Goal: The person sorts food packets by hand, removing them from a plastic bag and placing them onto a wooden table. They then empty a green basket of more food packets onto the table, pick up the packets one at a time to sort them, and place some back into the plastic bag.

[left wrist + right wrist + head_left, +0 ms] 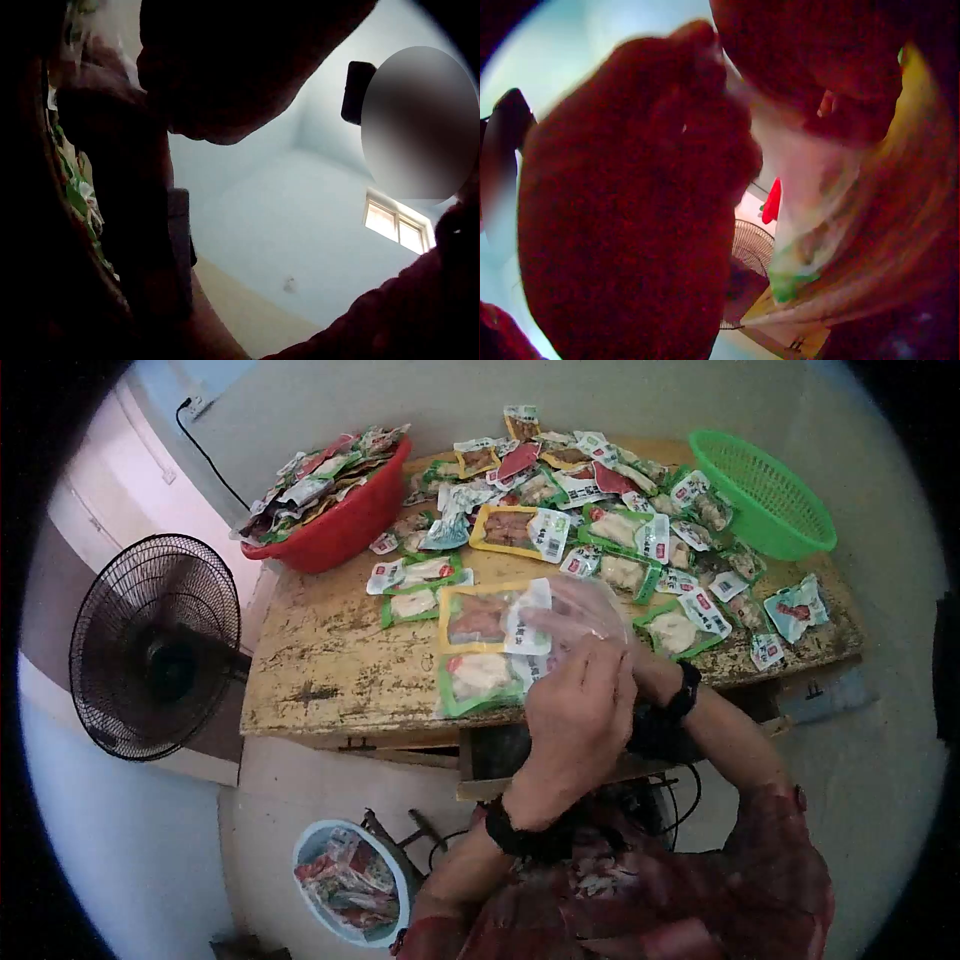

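Observation:
A clear plastic bag lies over the near middle of the table, with a yellow-edged food packet and a green-edged food packet side by side in it. My left hand pinches the bag near its mouth, fingers curled. Behind it, my right hand holds the bag close to the packets' label ends, partly covered by film and by the left hand. Both hands are dark in the wrist views; in the right wrist view the bag hangs below the right hand.
Many loose packets cover the back and right of the worn wooden table. A heaped red basin stands back left, a green basket back right. A fan is at the left; a blue tub with packets stands below.

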